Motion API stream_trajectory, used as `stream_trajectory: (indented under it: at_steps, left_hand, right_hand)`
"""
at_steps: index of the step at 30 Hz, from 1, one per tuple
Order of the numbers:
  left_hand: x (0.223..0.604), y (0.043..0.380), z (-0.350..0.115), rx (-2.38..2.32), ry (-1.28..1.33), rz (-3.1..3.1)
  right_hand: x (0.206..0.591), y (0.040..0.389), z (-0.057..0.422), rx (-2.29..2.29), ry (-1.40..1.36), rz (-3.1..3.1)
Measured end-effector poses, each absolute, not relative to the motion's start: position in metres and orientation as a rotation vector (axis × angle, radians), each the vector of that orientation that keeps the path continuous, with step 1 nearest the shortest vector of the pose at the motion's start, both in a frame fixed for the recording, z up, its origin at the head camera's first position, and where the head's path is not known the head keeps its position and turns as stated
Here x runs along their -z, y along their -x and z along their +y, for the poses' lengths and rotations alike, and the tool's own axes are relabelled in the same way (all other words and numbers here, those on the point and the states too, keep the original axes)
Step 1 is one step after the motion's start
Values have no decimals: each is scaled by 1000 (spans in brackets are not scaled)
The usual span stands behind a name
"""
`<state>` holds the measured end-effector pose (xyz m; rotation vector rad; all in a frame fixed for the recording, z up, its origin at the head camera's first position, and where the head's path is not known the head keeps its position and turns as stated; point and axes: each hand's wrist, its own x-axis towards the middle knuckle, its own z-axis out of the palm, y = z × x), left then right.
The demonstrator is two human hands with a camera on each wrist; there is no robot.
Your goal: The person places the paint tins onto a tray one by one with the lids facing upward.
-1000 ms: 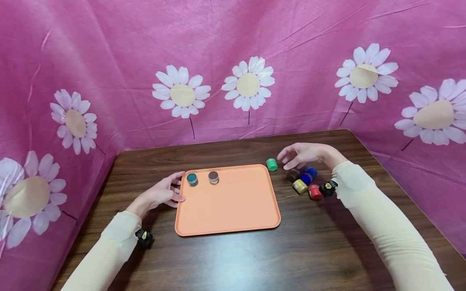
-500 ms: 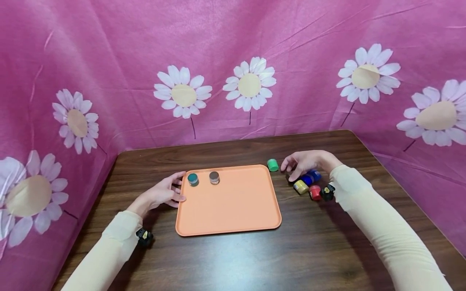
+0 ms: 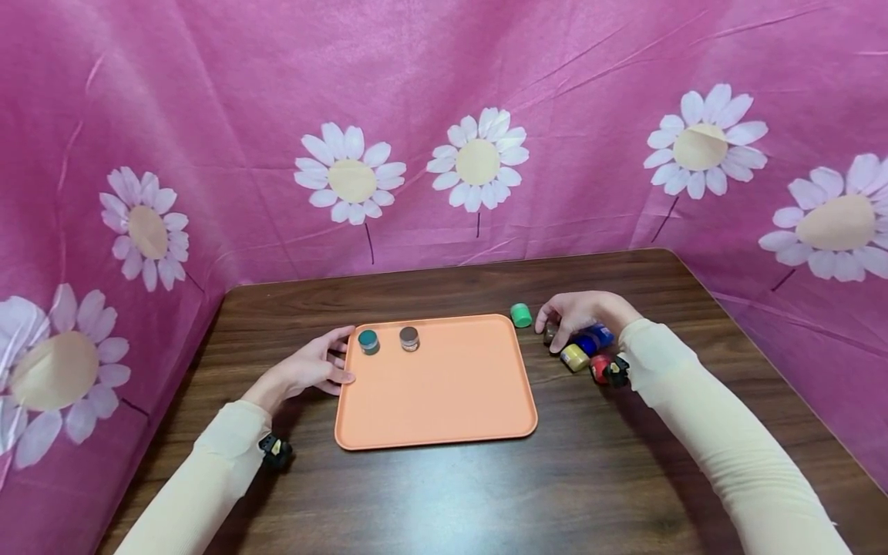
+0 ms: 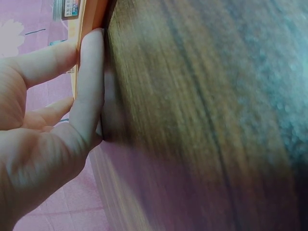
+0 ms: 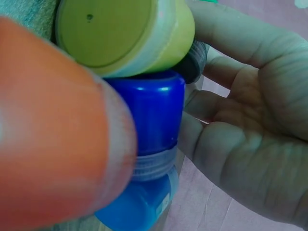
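My left hand [image 3: 315,366] rests against the left edge of an orange tray [image 3: 444,401], its fairly straight fingers touching the rim. Standing on the tray's far left part are a teal-lidded paint jar [image 3: 368,341] and a brown-lidded paint jar [image 3: 409,338]. Beyond the tray's right edge, my right hand [image 3: 579,312] pinches a dark brown paint jar [image 3: 550,333] between thumb and fingers; in the right wrist view this jar [image 5: 195,62] is partly covered by the yellow one. Close to that hand lie a yellow jar [image 3: 574,357], blue jars [image 3: 595,338] and a red jar [image 3: 599,368].
A green paint jar [image 3: 520,314] lies by the tray's far right corner. Everything is on a dark wooden table [image 3: 444,501], with a pink flowered cloth [image 3: 416,92] hanging behind and at both sides.
My right hand has come down towards me onto the dark brown jar, and its thumb and fingers have closed around it. The left hand and the tray stay in place.
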<state>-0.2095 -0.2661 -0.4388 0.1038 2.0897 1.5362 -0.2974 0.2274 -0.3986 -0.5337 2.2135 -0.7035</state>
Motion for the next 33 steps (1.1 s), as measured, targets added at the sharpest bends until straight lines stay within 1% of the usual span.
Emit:
stream_trajectory:
  at_steps: [20,33]
  left_hand:
    - [439,209,-264,-1548,-126,2084]
    - [436,207,-262,-1534,-116,2100]
  right_hand:
    - [402,295,232,656,551,2285]
    - [397,293,237,777,512,2225]
